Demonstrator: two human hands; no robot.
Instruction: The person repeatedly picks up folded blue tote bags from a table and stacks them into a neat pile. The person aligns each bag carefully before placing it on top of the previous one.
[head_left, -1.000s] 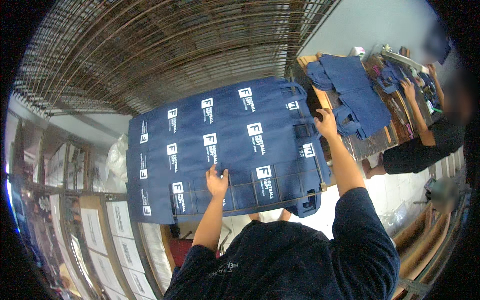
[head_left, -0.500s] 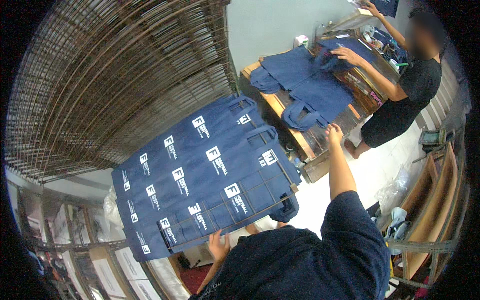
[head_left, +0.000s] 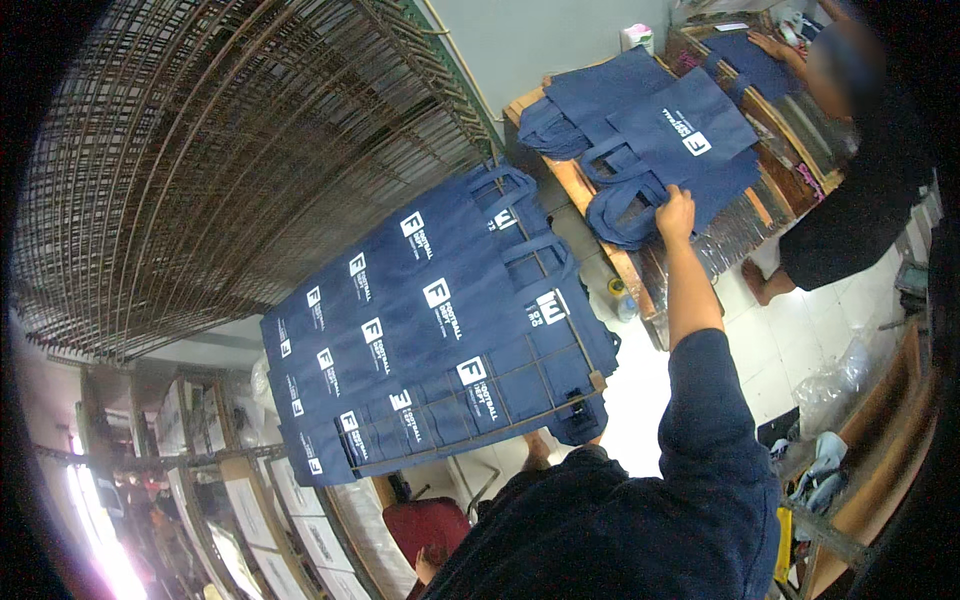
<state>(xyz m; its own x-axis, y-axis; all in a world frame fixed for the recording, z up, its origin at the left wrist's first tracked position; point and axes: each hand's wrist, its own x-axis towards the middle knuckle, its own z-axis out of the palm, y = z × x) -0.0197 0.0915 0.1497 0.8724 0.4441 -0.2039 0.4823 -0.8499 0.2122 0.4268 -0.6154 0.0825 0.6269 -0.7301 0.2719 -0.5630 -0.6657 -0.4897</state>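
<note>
My right hand (head_left: 676,213) reaches out to the wooden table, its fingers closed at the handle end of navy tote bags. On top there lies a navy tote bag (head_left: 655,125) with a white print, its loop handles toward me. My left hand (head_left: 430,562) is low beside my body, near a red seat (head_left: 425,525); its fingers are mostly hidden. In front of me, several printed navy tote bags (head_left: 400,310) lie in overlapping rows on a wire rack (head_left: 520,405), handles toward the right.
Many wire racks (head_left: 250,150) are stacked or raised at the upper left. The wooden table (head_left: 575,185) holds more navy bags (head_left: 590,85). A co-worker's hand (head_left: 770,48) rests on navy cloth (head_left: 752,65) at the far right. Plastic wrap (head_left: 835,380) and wooden boards (head_left: 880,440) stand right.
A bag with its print facing up now lies on the table pile. My right hand has moved onto the bags. My left hand has dropped from the rack's near edge. The co-worker's hand has moved away.
</note>
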